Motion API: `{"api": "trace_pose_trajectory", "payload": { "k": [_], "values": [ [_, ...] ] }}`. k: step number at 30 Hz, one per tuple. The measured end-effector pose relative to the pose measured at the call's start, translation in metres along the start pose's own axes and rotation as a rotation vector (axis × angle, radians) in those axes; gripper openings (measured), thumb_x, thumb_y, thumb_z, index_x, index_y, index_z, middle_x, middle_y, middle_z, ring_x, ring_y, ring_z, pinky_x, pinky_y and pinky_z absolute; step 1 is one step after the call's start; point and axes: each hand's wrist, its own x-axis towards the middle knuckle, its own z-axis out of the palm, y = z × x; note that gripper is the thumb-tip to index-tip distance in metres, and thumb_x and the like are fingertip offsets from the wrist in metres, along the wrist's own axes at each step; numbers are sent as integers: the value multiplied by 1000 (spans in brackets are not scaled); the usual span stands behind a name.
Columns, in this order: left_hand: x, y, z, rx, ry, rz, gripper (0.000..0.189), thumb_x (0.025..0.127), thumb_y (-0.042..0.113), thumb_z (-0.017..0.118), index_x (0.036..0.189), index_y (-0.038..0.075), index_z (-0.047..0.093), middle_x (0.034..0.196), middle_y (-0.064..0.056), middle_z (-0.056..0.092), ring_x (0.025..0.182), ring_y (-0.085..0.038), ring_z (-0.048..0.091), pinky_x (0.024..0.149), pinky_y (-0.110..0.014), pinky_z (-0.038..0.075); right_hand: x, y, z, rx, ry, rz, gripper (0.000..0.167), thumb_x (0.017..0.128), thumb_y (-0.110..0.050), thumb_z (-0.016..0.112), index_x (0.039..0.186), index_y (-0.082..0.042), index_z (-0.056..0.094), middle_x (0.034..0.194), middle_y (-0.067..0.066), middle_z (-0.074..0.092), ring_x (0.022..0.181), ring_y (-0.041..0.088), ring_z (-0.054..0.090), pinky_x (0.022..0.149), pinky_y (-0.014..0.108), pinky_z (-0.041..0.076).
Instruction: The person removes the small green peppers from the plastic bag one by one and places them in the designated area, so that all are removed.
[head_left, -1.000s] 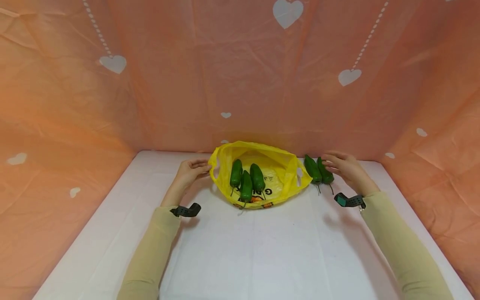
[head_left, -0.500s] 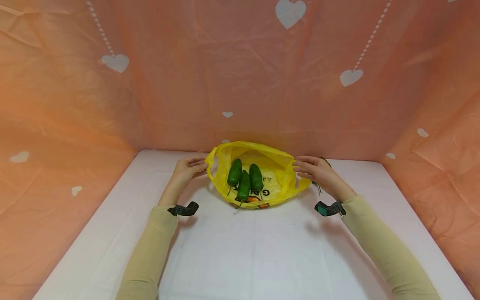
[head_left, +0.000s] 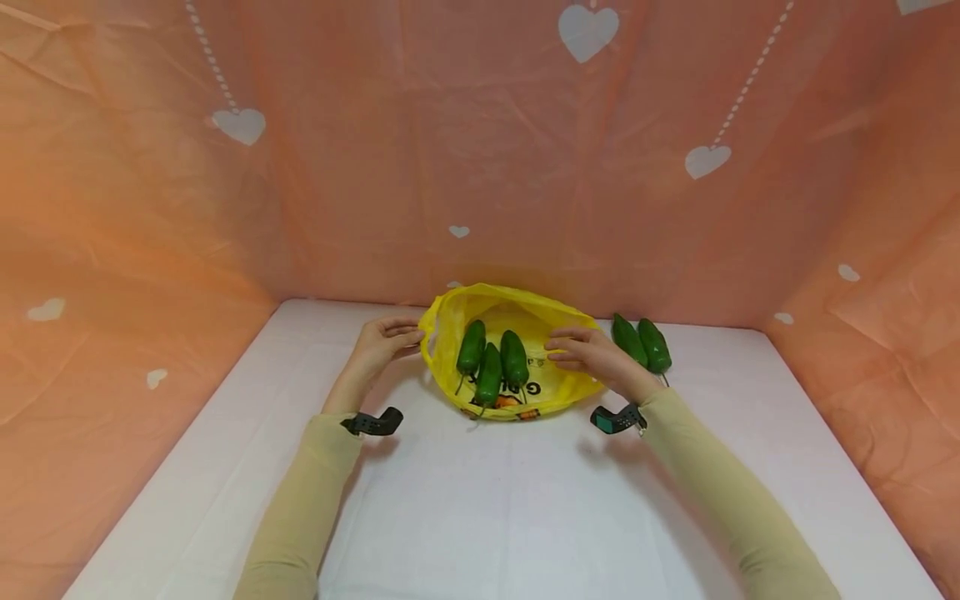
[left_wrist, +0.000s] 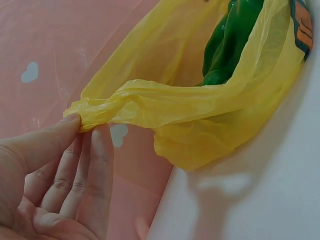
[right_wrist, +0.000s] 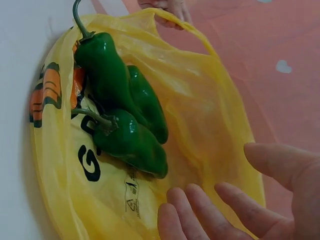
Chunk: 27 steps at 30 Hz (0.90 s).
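Observation:
A yellow plastic bag lies with its mouth spread toward me, dark letters and an orange print on it. Inside it rest three glossy green peppers: a left one, a front one and a right one. My left hand pinches the bag's left handle between thumb and fingers. Over the right side of the bag mouth hovers my right hand, fingers apart and holding nothing; in the right wrist view its fingertips point toward the peppers. The bag's right handle is hidden behind this hand.
Two more green peppers, one nearer the bag and one to its right, lie on the white tabletop. Orange-pink cloth with white hearts walls off the back and sides. Each wrist wears a black camera strap.
My right hand has moved left from the two loose peppers, past the bag's right handle, to over the bag mouth. The left hand keeps its pinch; the bag shifts only slightly.

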Motion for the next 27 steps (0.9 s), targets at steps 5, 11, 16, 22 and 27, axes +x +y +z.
{"api": "trace_pose_trajectory", "payload": {
  "k": [5, 11, 16, 22, 27],
  "values": [
    [0, 1, 3, 1, -4, -14, 37, 90, 6, 66, 123, -8, 57, 109, -17, 62, 88, -17, 67, 84, -33, 56, 6, 2, 5, -10, -10, 9, 51, 101, -13, 49, 142, 11, 31, 147, 28, 29, 128, 44, 40, 106, 48, 36],
    [-1, 1, 3, -10, -8, -13, 37, 91, 3, 64, 125, -9, 55, 110, -19, 61, 88, -16, 67, 88, -37, 54, 17, 3, 8, -18, -27, 28, 53, 102, -18, 49, 143, 10, 31, 150, 26, 26, 129, 40, 40, 107, 47, 36],
    [-1, 1, 2, -17, 0, -21, 36, 91, 3, 65, 124, -8, 56, 107, -15, 62, 88, -17, 67, 91, -42, 52, 24, 5, 10, -10, -30, 52, 55, 102, -18, 48, 145, 10, 28, 148, 27, 28, 129, 40, 40, 107, 47, 37],
    [1, -1, 1, -18, 6, -15, 36, 90, 4, 66, 123, -8, 56, 108, -16, 63, 88, -17, 67, 87, -38, 55, 31, 7, 12, -43, -12, 90, 56, 102, -21, 48, 145, 9, 29, 142, 29, 38, 127, 40, 43, 106, 47, 38],
    [2, -1, 2, -14, 5, -25, 37, 90, 4, 66, 124, -8, 56, 109, -16, 62, 88, -17, 67, 87, -38, 55, 35, 8, 14, -41, -13, 110, 56, 103, -22, 47, 145, 9, 28, 141, 30, 38, 127, 40, 43, 106, 47, 38]
  ]
}}
